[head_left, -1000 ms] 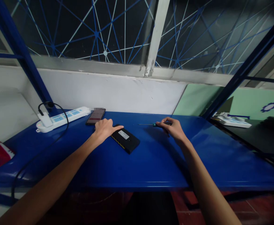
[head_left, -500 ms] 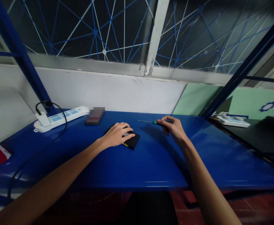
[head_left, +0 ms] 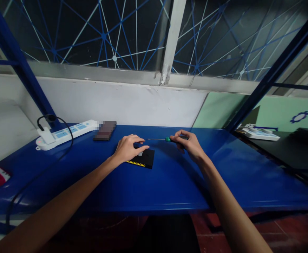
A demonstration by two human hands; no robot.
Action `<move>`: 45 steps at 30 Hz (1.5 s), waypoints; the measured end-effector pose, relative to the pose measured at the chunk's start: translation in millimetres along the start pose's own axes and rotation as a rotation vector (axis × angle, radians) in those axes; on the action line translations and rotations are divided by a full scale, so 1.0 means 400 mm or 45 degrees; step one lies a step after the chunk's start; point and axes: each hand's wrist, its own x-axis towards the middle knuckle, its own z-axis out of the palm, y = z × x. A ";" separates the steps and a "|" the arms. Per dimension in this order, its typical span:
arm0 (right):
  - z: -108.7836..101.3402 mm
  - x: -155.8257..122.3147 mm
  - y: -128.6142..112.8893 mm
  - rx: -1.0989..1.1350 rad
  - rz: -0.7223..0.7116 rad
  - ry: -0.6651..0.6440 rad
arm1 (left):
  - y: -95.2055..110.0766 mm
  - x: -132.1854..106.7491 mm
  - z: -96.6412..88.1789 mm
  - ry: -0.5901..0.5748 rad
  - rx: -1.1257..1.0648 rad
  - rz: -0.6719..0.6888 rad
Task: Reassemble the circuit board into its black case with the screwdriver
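Note:
My right hand grips the dark handle of a screwdriver with a green collar. Its thin shaft points left, level above the table, and the tip ends close to the fingertips of my left hand. That hand is over a flat black case with a yellow-and-black striped edge, thumb and fingers parted. Part of the case and a pale label on it are hidden beneath the hand. Whether the left palm touches the case I cannot tell.
The blue table carries a white power strip with a plugged-in adapter and black cable at left. A dark, partly pixelated flat object lies beside it. Blue frame posts rise at both sides. White items sit at right.
My left hand has lifted and its fingers have come off the case's right part; the case has turned, showing more striped edge. The screwdriver has moved left toward the left fingertips.

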 end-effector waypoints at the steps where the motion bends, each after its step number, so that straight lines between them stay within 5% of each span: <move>1: 0.003 -0.001 -0.001 -0.010 0.001 -0.011 | 0.002 0.000 0.000 0.011 -0.026 -0.018; 19: 0.023 -0.011 -0.025 -0.055 0.023 -0.021 | 0.004 -0.003 0.002 0.063 -0.166 -0.055; 37: 0.023 -0.010 -0.022 -0.139 -0.018 -0.024 | 0.008 0.000 -0.005 -0.050 -0.072 -0.051; 41: 0.014 -0.010 -0.023 -0.115 -0.010 -0.008 | -0.012 0.006 -0.017 -0.155 -0.093 -0.113; 45: -0.009 -0.006 -0.014 -0.077 -0.065 0.053 | -0.039 0.015 -0.047 -0.498 -0.239 -0.123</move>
